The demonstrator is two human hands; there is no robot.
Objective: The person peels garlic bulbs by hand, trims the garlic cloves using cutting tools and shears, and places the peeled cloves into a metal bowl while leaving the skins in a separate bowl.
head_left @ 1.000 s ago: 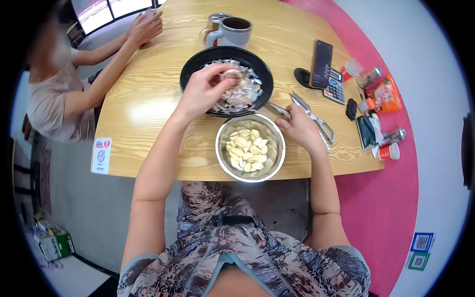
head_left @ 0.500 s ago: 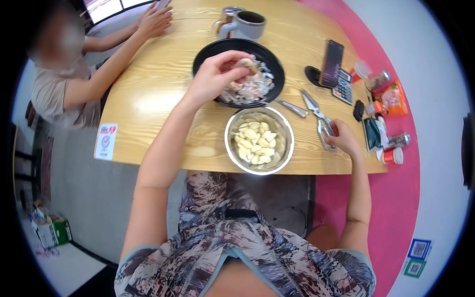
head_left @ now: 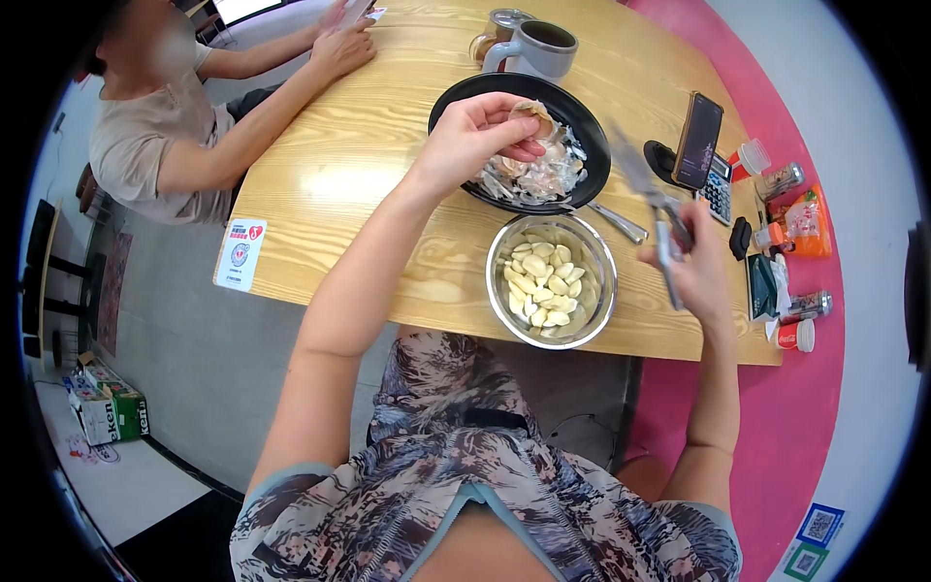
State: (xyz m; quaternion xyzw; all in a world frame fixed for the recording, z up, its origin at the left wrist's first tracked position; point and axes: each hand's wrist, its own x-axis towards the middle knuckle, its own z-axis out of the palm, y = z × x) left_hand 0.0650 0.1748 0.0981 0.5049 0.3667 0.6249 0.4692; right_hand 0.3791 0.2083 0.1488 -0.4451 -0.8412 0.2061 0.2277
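Over the black bowl [head_left: 595, 131], my left hand [head_left: 472, 145] pinches a piece of garlic [head_left: 536, 118] with papery skin on it. Garlic skins [head_left: 533, 182] and unpeeled pieces lie in that bowl. My right hand [head_left: 700, 274] is wrapped around the handles of metal scissors [head_left: 640, 173], lifted above the table with the blades pointing away from me and blurred by motion. Between my hands, nearer to me, stands a steel bowl [head_left: 497, 303] with several peeled garlic cloves [head_left: 543, 281]. A metal utensil handle [head_left: 619, 223] lies beside the black bowl.
A large mug [head_left: 545, 53] and a glass jar [head_left: 506, 21] stand behind the black bowl. To the right are a phone [head_left: 698, 141] on a stand, a calculator [head_left: 718, 192], small jars and an orange packet [head_left: 807, 225]. Another person [head_left: 160, 136] sits at left, holding a phone.
My right hand has picked the scissors up off the table. My left hand stays over the black bowl with the garlic. The whole view has shifted, so the table appears farther right.
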